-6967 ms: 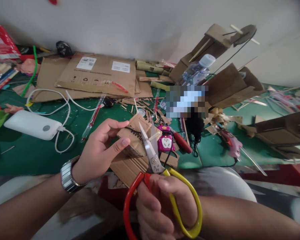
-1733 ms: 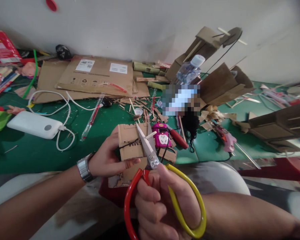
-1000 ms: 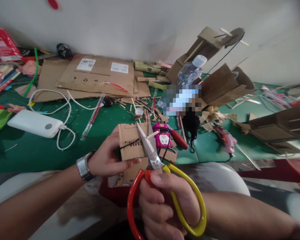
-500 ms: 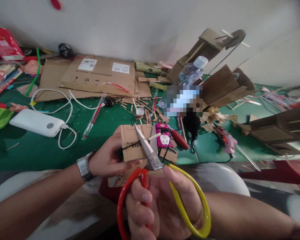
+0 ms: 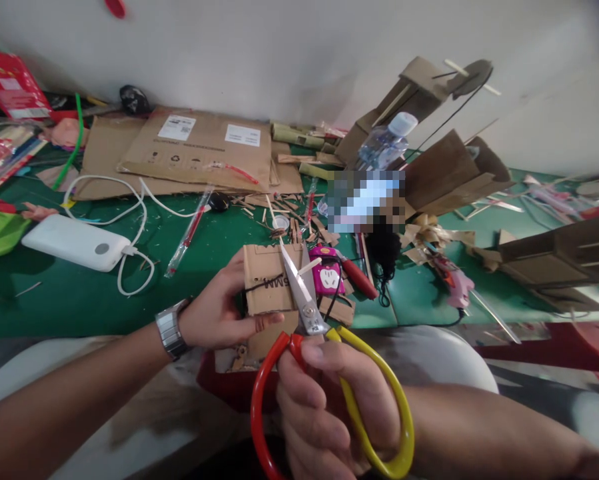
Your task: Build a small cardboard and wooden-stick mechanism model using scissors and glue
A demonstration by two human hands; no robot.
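Shiny metal scissors [image 5: 308, 310] with glossy, plastic-looking handles [image 5: 261, 400] cross a matt cardboard piece [image 5: 266, 290]; left of it lies a smooth plastic power bank [image 5: 72, 241].

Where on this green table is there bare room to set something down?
A broad patch lies between the white power bank and the wristwatch; a smaller one between the red-handled tool and the pink glue gun. Just beyond the cardboard piece, scraps crowd the surface.

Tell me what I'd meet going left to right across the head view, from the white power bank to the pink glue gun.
White power bank, silver watch, left hand, printed cardboard piece, magenta socket unit, red handle, black bundle, pink glue gun.
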